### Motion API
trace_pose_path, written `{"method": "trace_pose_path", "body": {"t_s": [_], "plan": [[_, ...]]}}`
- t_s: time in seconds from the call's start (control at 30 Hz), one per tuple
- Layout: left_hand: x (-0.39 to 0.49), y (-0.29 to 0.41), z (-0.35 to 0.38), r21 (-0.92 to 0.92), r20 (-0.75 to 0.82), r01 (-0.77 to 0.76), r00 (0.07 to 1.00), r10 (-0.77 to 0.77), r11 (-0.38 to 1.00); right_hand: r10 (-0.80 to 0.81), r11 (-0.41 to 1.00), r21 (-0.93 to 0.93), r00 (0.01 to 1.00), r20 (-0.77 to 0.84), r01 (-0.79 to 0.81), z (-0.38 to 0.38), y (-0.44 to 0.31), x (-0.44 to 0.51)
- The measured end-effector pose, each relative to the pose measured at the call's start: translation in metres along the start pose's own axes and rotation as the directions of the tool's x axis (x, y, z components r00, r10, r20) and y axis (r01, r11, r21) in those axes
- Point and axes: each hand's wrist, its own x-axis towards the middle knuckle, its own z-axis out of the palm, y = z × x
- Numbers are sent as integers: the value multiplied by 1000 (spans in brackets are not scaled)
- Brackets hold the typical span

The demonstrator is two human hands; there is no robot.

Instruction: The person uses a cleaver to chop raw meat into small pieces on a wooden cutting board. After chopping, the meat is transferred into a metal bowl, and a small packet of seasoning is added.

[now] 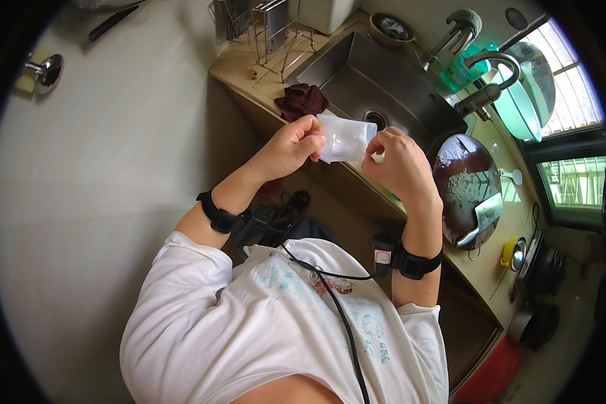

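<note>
My left hand (pixel 303 141) grips one end of a translucent white plastic pouch or container (pixel 347 140), held above the counter's front edge by the sink. At its other end is my right hand (pixel 396 154), fingers curled and pinched at the edge; something small and whitish shows between them, too unclear to name. Beyond my left hand a dark maroon cloth (pixel 302 102) lies crumpled on the counter. The stainless steel sink (pixel 384 91) lies just past both hands, its drain (pixel 375 118) near the pouch. What the pouch holds cannot be told.
Right of my right hand, a cleaver (pixel 486 214) rests on a round dark board (pixel 464 187) with pale bits on it. A wire rack (pixel 283 45) stands left of the sink, a bowl (pixel 391 29) behind it. Faucets (pixel 485 96), a green bottle (pixel 457 73) and a mint basin (pixel 517 108) line the far side.
</note>
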Motion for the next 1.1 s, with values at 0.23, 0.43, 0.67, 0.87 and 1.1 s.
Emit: {"method": "trace_pose_path", "body": {"t_s": [0.23,0.43,0.67,0.87,1.1], "plan": [[13,-17,-2,-10,7,6,1000,-6,1000,76,959,283,963,-260,0,6,4,-1],[22,-33,0,-21,-36,-43,998,42,999,-10,984,166,964,-264,56,19,5,-6],[30,-45,0,-22,-30,-63,998,62,998,90,943,330,986,-144,-38,28,4,-6],[34,-45,0,-2,-17,-66,998,66,998,367,728,586,924,106,-356,23,11,-5],[44,-51,0,-27,-3,-57,998,57,998,545,387,810,818,184,-440,29,32,-12]]}}
